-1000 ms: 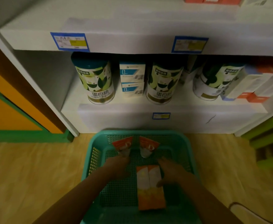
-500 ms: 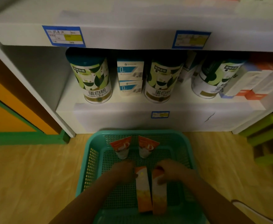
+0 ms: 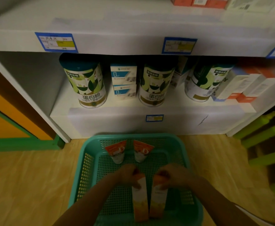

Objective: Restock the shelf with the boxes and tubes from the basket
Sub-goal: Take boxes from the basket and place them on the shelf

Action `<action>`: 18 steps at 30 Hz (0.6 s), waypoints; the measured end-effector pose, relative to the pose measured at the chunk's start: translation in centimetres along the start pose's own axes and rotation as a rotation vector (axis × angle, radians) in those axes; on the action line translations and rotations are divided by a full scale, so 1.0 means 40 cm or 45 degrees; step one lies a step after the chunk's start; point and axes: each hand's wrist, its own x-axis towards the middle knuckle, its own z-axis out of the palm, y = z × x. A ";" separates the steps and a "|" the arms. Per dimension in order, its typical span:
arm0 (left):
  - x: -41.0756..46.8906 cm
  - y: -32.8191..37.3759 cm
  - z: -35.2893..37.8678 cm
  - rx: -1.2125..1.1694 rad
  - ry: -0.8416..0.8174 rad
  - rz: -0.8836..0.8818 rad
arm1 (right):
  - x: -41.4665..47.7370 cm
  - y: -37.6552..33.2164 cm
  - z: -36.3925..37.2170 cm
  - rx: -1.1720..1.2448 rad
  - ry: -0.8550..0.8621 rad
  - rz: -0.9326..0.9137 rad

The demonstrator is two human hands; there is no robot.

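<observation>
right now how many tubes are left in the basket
2. The left tube and the right tube lie side by side at the far end of the basket. The hands may hide more.

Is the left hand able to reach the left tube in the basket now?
Probably not right away: the left hand is closed on a box. The left tube lies just beyond it in the basket, uncovered, so a freed hand should reach it.

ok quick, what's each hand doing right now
left hand: closed on the left orange box, inside the basket.
right hand: closed on the right orange box.
</observation>
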 end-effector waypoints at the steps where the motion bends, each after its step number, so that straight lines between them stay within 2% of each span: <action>1: -0.009 0.004 -0.009 -0.011 -0.011 0.037 | -0.004 0.001 -0.001 0.010 0.024 0.002; 5: -0.073 0.026 -0.049 0.024 0.049 0.169 | -0.018 -0.005 -0.017 0.028 0.119 0.005; 12: -0.271 0.098 -0.220 0.225 0.472 0.360 | -0.111 -0.072 -0.150 -0.027 0.340 -0.181; 18: -0.484 0.200 -0.408 0.133 0.767 0.542 | -0.246 -0.160 -0.352 -0.041 0.592 -0.318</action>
